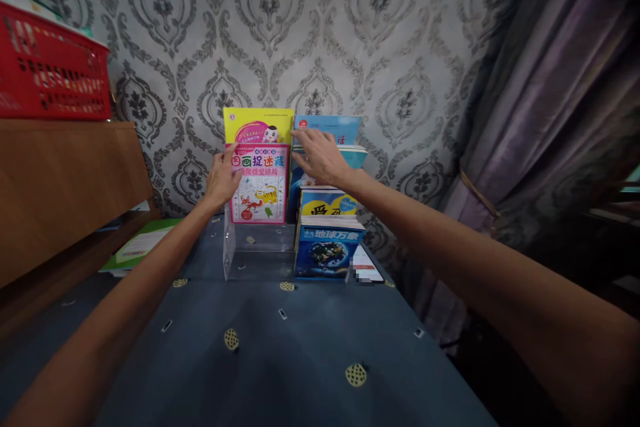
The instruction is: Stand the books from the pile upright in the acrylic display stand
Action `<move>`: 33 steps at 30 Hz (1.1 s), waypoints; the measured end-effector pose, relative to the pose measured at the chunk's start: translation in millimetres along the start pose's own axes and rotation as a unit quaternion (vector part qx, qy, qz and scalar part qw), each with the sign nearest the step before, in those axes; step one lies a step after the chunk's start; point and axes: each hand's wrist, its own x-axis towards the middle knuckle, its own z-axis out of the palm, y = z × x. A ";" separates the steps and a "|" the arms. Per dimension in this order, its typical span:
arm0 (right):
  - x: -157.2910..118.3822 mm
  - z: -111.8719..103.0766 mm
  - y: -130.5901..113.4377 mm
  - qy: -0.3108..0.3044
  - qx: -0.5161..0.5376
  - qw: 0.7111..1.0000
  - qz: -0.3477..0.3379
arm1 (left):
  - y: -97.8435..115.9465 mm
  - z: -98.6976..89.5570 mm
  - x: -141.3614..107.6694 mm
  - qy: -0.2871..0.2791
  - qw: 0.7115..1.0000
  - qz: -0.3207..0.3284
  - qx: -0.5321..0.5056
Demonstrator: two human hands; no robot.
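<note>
A clear acrylic stand [260, 264] holds books in tiers. In its left column a pink-bordered book [260, 187] stands before a yellow book [257, 121]. My left hand [223, 177] is at the pink book's upper left edge, its fingers partly spread. My right hand [320, 156] reaches over the right column with fingers apart, its fingertips near the gap between the columns, in front of a light blue book [330, 123]. Below it stand a yellow-and-blue book [327, 205] and a dark blue book with a globe [328, 252]. Whether the fingertips press on the books is unclear.
The stand rests on a dark blue tablecloth [280, 360]. A red basket [55, 67] sits on a wooden cabinet [70, 193] at the left, with a green book [140, 245] beside the cabinet. Right of the stand lies a white item [367, 263]; a purple curtain [480, 167] hangs further right.
</note>
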 end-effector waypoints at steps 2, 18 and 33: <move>-5.7 -2.8 10.5 0.004 0.004 1.000 0.016 | 0.1 -0.1 -0.2 -0.001 1.000 0.003 -0.002; -19.4 7.5 9.0 -0.002 -0.024 0.999 0.034 | 6.1 -0.1 -2.1 0.034 0.999 0.020 0.008; -48.0 17.4 51.3 0.117 -0.050 0.970 0.207 | 86.3 26.2 -4.6 -0.100 0.989 0.100 -0.035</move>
